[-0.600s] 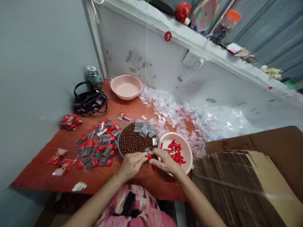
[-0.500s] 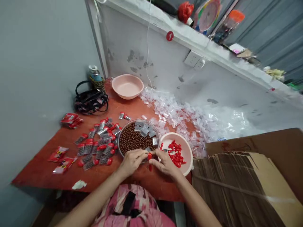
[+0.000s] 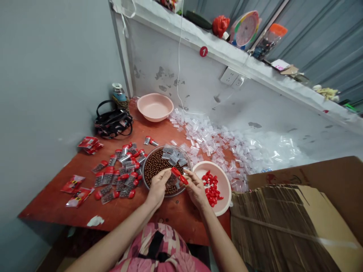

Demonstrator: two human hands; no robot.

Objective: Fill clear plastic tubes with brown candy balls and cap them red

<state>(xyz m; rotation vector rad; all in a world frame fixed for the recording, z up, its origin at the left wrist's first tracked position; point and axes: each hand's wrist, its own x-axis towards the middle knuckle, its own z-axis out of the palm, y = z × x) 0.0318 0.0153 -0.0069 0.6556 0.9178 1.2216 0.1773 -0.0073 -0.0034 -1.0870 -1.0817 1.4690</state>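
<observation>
Above the near side of a metal bowl [image 3: 144, 177] of brown beads [image 3: 155, 164], my left hand [image 3: 157, 187] grips a small clear plastic container [image 3: 171, 180] with a red flip cap [image 3: 175, 172]. The cap's lid [image 3: 183, 179] is swung up, away from the container. My right hand [image 3: 196, 190] is closed at the lid, fingers pinching its edge. Several greyish clear packets [image 3: 173, 155] lie on the beads. Just right of the bowl, a pale pink basin [image 3: 226, 204] holds red caps [image 3: 211, 192]. Filled containers with red caps [image 3: 107, 175] lie in a heap left of the bowl.
Many clear empty containers [image 3: 210, 136] spread along the wall. A pink basin [image 3: 155, 107] and a black handbag [image 3: 113, 122] stand at the back left. Red printed packets [image 3: 78, 196] lie on the left of the red table [image 3: 53, 192]. Stacked cardboard [image 3: 272, 226] stands at right.
Both hands have risen from the table's near edge to above the bowl. The container and its opened red lid now show between them. The camera view has shifted slightly.
</observation>
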